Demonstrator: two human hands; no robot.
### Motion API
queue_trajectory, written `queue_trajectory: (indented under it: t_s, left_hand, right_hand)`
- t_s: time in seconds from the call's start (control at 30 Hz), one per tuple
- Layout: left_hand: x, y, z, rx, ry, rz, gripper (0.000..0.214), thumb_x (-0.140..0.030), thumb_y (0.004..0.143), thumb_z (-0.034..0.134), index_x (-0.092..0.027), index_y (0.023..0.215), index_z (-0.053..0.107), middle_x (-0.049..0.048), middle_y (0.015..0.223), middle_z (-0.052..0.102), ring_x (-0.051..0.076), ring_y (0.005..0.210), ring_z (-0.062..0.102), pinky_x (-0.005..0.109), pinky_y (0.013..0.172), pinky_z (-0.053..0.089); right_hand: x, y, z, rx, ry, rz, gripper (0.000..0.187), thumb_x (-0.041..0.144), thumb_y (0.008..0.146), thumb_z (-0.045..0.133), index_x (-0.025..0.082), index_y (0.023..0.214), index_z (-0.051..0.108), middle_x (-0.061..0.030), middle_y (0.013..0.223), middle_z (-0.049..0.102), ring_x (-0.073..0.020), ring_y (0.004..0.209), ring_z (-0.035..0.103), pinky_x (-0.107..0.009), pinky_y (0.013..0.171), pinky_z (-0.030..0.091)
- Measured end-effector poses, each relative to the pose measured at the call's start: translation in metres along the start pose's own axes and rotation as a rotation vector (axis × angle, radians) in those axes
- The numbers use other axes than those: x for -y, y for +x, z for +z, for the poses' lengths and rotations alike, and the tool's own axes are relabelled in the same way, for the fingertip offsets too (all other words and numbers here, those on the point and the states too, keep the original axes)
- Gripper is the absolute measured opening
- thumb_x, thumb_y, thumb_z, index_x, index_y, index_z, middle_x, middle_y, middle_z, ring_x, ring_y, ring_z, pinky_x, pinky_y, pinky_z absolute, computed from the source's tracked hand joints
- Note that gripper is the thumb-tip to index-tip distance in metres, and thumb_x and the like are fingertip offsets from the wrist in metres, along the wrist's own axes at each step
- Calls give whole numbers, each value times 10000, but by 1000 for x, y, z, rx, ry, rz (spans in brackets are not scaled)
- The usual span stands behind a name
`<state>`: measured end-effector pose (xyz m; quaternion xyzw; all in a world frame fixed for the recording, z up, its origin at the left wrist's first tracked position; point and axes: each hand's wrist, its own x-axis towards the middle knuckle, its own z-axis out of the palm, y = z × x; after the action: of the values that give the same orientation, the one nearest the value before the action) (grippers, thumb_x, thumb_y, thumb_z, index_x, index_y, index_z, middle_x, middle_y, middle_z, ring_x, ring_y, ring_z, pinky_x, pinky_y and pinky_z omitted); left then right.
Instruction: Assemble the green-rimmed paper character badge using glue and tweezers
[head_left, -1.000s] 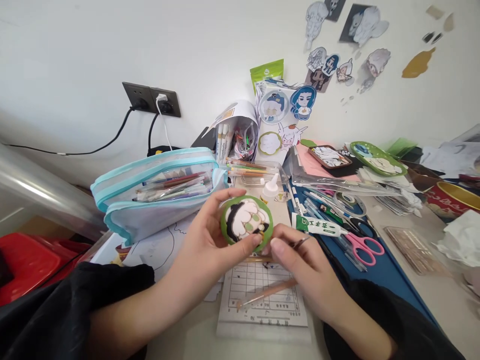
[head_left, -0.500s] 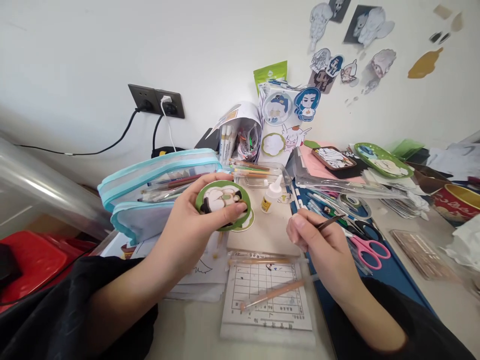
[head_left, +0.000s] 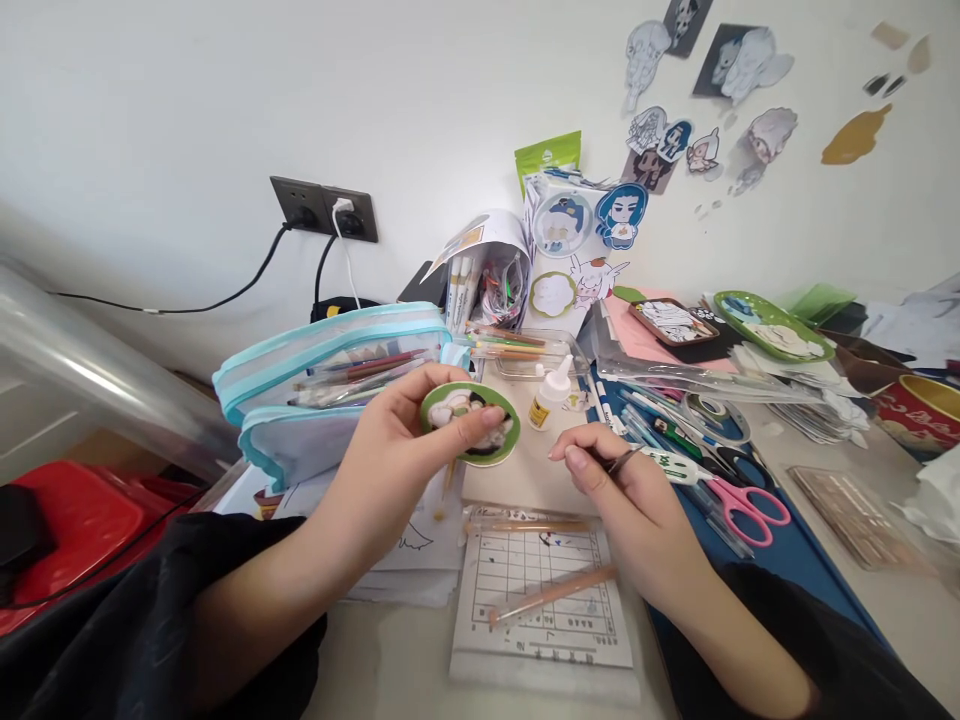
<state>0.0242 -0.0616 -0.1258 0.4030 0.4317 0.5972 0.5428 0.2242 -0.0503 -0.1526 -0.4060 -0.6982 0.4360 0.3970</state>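
Note:
My left hand grips a round green-edged paper cutout bearing white and black shapes, its thumb pressed across the face. The disc is tilted above a beige board. Right of the board's middle, my right hand is closed around a slim dark tool, whose working end is hidden by the fingers; its exact kind is unclear. Between and behind both hands stands a small white glue bottle with a pointed nozzle. The two hands are apart.
A blue-trimmed pencil case stands at left. A gridded paper pad with an orange-brown pen lies in front. Pink-handled scissors and several pens lie on a blue mat at right. A green oval tray sits farther back.
The green cutout has tilted and shifted right in my left hand's grip. A second green-edged piece seen under it no longer shows. My right hand has turned slightly, its fingertips reaching farther left.

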Motion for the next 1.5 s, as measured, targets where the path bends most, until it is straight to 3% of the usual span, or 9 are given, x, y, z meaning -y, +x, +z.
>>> queue_trajectory:
  t_s: [0.23,0.77,0.87,1.0,1.07,1.2,1.27,1.33,1.5]
  left_hand:
    - [14,-12,15,189,41,-185,173,-252,762,793,-183,867,674,-46,758,660,69,678,576,162,636,482]
    - [20,-21,19,172,-55,-216,167,-306,770,786,-180,799,680,-36,700,622,75,629,522,168,583,420]
    - [21,-19,19,168,-59,-264,168,-317,778,778,-179,774,682,-35,666,625,76,602,529,173,562,410]
    - [18,-18,18,148,-112,-303,175,-312,773,779,-178,733,673,-37,629,624,73,551,528,173,520,390]
    - [17,-17,18,152,-142,-296,170,-295,771,778,-180,708,670,-39,612,616,72,523,514,177,497,382]
    - [17,-18,17,157,-139,-265,169,-286,763,782,-184,700,663,-37,612,618,77,517,515,185,506,412]
    - [17,-18,17,144,-130,-246,195,-296,736,802,-179,688,654,-31,629,618,82,534,522,189,516,428]
    - [17,-19,17,126,-133,-231,222,-308,706,822,-174,678,647,-26,647,615,87,549,527,190,517,435]
    - [16,-19,18,103,-150,-195,211,-304,714,820,-177,679,654,-22,668,605,83,575,528,171,526,444]
  right_hand:
    - [3,-4,6,135,155,48,340,447,990,460,209,757,527,43,647,410,-120,606,374,-273,568,295]
    - [6,-7,4,169,182,21,281,391,993,467,210,789,537,33,670,431,-126,612,398,-274,565,310]
    - [6,-8,0,43,124,-82,272,353,1002,456,217,785,546,28,683,454,-129,629,417,-272,583,329]
    - [5,-14,-9,-282,41,-258,368,378,1015,401,224,779,638,-24,813,554,-171,809,528,-291,706,412]
    - [5,-18,-12,-369,78,-261,407,409,1013,403,238,784,692,-32,794,612,-164,734,564,-277,618,437]
    - [7,-24,-15,-231,306,-233,242,401,943,580,255,878,762,-20,679,696,-135,513,604,-239,457,486]
    - [8,-25,-16,-138,385,-236,148,360,889,674,265,959,764,-21,676,724,-166,552,679,-259,494,567]
    - [9,-25,-16,-89,399,-239,169,277,851,728,294,1018,752,-25,750,763,-191,617,732,-282,549,621]
    - [12,-26,-14,-120,220,-301,232,185,836,735,321,1022,758,-22,886,777,-192,791,747,-297,706,645]
